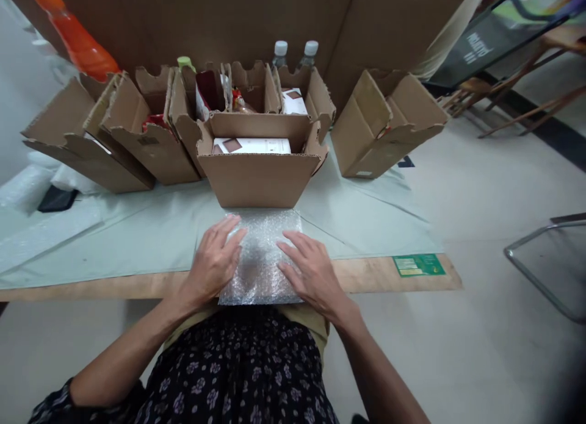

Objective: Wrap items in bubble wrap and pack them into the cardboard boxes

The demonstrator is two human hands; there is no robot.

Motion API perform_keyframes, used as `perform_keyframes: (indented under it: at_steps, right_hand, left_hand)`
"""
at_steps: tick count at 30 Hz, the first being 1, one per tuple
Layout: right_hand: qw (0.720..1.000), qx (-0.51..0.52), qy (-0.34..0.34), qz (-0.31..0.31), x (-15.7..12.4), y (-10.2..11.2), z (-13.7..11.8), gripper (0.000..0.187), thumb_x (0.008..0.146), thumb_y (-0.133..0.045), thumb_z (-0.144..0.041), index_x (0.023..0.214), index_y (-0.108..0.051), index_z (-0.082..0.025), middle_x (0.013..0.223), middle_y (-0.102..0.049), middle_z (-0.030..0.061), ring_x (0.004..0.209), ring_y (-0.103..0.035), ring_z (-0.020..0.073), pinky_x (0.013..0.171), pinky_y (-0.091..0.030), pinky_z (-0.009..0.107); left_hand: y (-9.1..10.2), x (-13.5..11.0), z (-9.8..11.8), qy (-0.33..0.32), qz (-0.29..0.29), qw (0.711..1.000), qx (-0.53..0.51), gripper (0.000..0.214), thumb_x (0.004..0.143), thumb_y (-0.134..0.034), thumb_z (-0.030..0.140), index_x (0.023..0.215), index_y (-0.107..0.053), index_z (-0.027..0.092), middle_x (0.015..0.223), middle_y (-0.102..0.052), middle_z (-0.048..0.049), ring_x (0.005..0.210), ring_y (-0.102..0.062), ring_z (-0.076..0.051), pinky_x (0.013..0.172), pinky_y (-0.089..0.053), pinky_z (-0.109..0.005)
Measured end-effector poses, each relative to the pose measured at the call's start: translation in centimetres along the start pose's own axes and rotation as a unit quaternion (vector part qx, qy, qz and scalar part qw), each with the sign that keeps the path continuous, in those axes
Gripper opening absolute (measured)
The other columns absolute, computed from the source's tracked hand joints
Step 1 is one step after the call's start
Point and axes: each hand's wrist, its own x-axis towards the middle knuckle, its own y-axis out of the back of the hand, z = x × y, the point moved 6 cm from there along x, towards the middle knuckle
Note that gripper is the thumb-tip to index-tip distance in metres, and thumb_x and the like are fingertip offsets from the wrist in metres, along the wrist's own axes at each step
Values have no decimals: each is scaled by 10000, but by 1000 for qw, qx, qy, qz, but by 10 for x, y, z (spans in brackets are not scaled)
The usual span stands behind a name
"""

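A sheet of bubble wrap (262,253) lies at the table's near edge, just in front of an open cardboard box (256,177). My left hand (215,260) rests flat on its left side, fingers stretched out. My right hand (310,271) lies flat on its right side, fingers spread. Neither hand grips anything. Inside the box sits a white carton with a brown square mark (251,145).
Several more open cardboard boxes (137,131) stand in a row behind, one apart at the right (384,128). Two capped bottles (295,53) and an orange bottle (77,39) stand at the back. A pale green sheet (137,235) covers the wooden table (375,276). A metal chair frame (544,265) is at right.
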Motion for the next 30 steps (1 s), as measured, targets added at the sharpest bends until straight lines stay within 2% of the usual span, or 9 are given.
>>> perform_keyframes:
  at_steps: [4,7,10,13,16,19,23,27,30]
  right_hand:
    - [996,-74,1,-47,35,-51,6,477,1015,-545,-316,1469,-549,-170,1604,-475,155,1492,-406,327,1170,-375,521]
    - [991,-118,-35,-46,20,-61,25,559,1021,-543,-414,1522,-492,-170,1624,-446,162,1500,-392,352,1187,-329,550]
    - [984,-152,-88,-22,-7,-45,44,540,1044,-482,-430,1517,-492,-170,1604,-474,164,1478,-420,354,1172,-327,559]
    - [979,-167,-115,12,-15,-31,44,503,1063,-426,-407,1490,-513,-156,1586,-490,182,1465,-433,351,1147,-353,544]
    - [986,-148,-71,7,1,-36,30,492,1055,-458,-383,1496,-508,-171,1629,-434,167,1501,-388,331,1174,-338,519]
    - [993,-110,-15,-43,5,-43,27,450,1045,-488,-358,1455,-558,-189,1604,-478,146,1490,-415,319,1189,-338,517]
    - [997,-61,-34,-22,-42,-12,47,516,1022,-516,-462,1465,-536,-197,1567,-517,159,1462,-455,327,1153,-393,551]
    - [999,-33,-2,-34,-91,6,40,723,930,-665,-459,1561,-421,-203,1609,-453,183,1480,-432,349,1111,-453,564]
    - [999,-26,6,-41,-92,-5,27,453,944,-639,-267,1395,-622,-232,1581,-500,165,1451,-479,347,1073,-495,560]
  left_hand:
    - [-56,1,0,-3,-145,989,27,631,1002,-538,423,1521,-418,85,1610,-424,-248,1531,-357,-382,1232,-297,-575]
    - [-73,-4,-13,2,-197,980,28,772,962,-572,564,1543,-391,90,1660,-323,-261,1566,-267,-411,1259,-221,-590]
    - [-68,-7,-17,6,-205,979,8,780,965,-558,591,1557,-372,119,1685,-274,-246,1578,-226,-411,1262,-199,-595]
    - [-59,-7,-11,8,-188,982,2,735,992,-525,577,1577,-348,168,1708,-213,-233,1588,-199,-406,1253,-174,-637]
    - [-58,-5,-3,-7,-189,982,2,693,1001,-531,548,1576,-367,198,1714,-205,-217,1595,-183,-395,1255,-135,-660]
    - [-60,-8,-2,-14,-237,971,-8,658,1008,-527,535,1556,-413,189,1689,-288,-210,1584,-223,-394,1251,-161,-664]
    - [-34,-27,-4,-37,-248,966,-62,733,1005,-507,585,1615,-314,229,1724,-196,-178,1603,-157,-383,1264,-150,-659]
    - [-3,-60,6,-100,-256,954,-116,960,899,-682,586,1657,-174,288,1739,-172,-126,1597,-182,-381,1285,-133,-639]
    - [0,-74,9,-112,-253,955,-103,885,910,-693,345,1647,-210,269,1708,-279,-133,1579,-253,-367,1270,-175,-657]
